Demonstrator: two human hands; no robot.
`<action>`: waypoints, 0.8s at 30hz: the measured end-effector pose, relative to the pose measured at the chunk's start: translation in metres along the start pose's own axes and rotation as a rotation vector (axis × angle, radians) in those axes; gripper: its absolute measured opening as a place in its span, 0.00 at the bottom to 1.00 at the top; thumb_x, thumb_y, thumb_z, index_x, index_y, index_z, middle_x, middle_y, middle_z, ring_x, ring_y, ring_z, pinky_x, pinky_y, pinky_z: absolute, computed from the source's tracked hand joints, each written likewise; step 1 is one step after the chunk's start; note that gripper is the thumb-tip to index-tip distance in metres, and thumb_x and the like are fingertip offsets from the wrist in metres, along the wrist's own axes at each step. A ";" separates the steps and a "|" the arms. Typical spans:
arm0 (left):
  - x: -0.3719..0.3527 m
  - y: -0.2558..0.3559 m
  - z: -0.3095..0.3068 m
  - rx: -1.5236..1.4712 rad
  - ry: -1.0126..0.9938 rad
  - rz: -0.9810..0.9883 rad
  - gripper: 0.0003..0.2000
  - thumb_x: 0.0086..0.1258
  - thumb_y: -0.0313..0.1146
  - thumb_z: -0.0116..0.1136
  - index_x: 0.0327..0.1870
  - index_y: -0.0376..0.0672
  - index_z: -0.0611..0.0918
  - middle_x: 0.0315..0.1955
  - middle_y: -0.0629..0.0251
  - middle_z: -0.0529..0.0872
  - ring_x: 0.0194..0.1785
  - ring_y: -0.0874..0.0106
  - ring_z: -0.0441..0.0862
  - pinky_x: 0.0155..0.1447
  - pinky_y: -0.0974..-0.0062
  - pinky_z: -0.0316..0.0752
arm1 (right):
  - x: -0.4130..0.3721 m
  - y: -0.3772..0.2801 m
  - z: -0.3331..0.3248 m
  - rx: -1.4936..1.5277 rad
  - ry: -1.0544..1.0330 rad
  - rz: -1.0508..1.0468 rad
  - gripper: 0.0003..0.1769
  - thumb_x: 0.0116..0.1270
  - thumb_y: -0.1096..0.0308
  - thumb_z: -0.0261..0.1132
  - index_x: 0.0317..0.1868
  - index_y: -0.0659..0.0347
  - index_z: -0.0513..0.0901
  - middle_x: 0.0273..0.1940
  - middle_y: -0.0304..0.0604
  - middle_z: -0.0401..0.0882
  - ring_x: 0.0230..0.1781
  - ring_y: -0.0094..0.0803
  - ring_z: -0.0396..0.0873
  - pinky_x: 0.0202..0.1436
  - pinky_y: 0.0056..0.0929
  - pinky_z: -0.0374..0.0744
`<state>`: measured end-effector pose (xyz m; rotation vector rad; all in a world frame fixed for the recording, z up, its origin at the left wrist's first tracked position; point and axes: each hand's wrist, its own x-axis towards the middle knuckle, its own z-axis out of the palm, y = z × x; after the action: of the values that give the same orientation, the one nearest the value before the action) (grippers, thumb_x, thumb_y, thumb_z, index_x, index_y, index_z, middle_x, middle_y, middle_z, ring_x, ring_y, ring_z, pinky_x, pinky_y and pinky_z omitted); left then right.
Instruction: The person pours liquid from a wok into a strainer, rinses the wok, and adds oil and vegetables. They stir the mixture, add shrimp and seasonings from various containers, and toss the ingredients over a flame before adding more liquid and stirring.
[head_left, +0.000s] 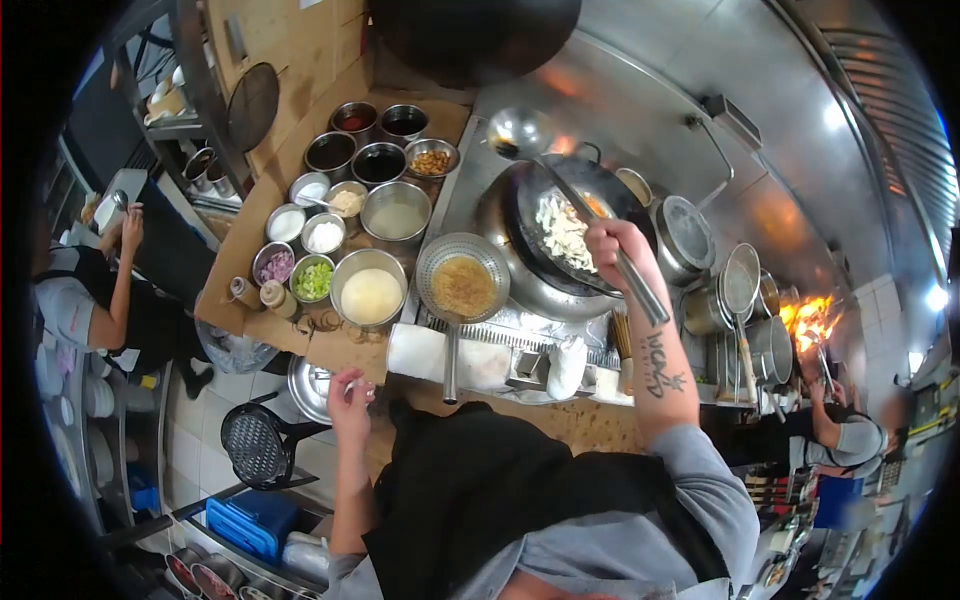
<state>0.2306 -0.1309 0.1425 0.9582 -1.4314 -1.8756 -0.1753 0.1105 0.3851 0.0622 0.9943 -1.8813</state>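
My right hand (615, 250) is closed around the metal handle of a ladle (519, 134). Its bowl hangs beyond the far left rim of the wok, with something dark in it. Below the handle, a dark wok (535, 230) holds white chopped food (565, 232) and a few orange bits. My left hand (350, 400) is off the front edge of the counter, fingers loosely bent and apart, with nothing visible in it. Closest to it are a white cloth roll (440, 358) and a perforated strainer (425, 285) of brown crumbs, its handle pointing toward me.
Left of the wok, a cardboard-lined counter (230, 290) carries steel containers of sauces, powders, chopped onion (274, 266) and green pieces (313, 281). Stacked pots and strainers (740, 280) stand right. Flames (808, 320) rise near a co-worker (850, 440); another person (95, 300) stands left.
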 end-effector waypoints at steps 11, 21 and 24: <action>-0.039 0.009 0.061 0.068 -0.202 -0.053 0.10 0.74 0.26 0.53 0.54 0.39 0.74 0.50 0.63 0.81 0.42 0.75 0.81 0.41 0.80 0.77 | -0.041 0.044 -0.179 -1.628 0.833 -0.478 0.21 0.58 0.71 0.58 0.53 0.70 0.77 0.44 0.65 0.83 0.50 0.56 0.81 0.56 0.40 0.78; -0.005 0.013 0.048 0.037 -0.299 -0.076 0.11 0.74 0.28 0.56 0.55 0.40 0.75 0.48 0.65 0.83 0.42 0.75 0.82 0.45 0.78 0.78 | -0.039 0.087 -0.118 -1.704 0.875 -0.726 0.30 0.58 0.71 0.61 0.64 0.68 0.71 0.34 0.58 0.82 0.34 0.47 0.83 0.43 0.40 0.81; 0.014 0.027 0.029 0.051 -0.263 -0.062 0.11 0.74 0.27 0.55 0.55 0.39 0.75 0.48 0.64 0.82 0.43 0.74 0.82 0.43 0.78 0.77 | -0.016 0.083 -0.015 -0.848 0.508 -0.478 0.17 0.65 0.76 0.58 0.56 0.65 0.75 0.21 0.37 0.70 0.15 0.24 0.69 0.17 0.26 0.71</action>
<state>0.1991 -0.1330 0.1703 0.8104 -1.6241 -2.0813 -0.1084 0.1155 0.3316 -0.2301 2.2492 -1.7194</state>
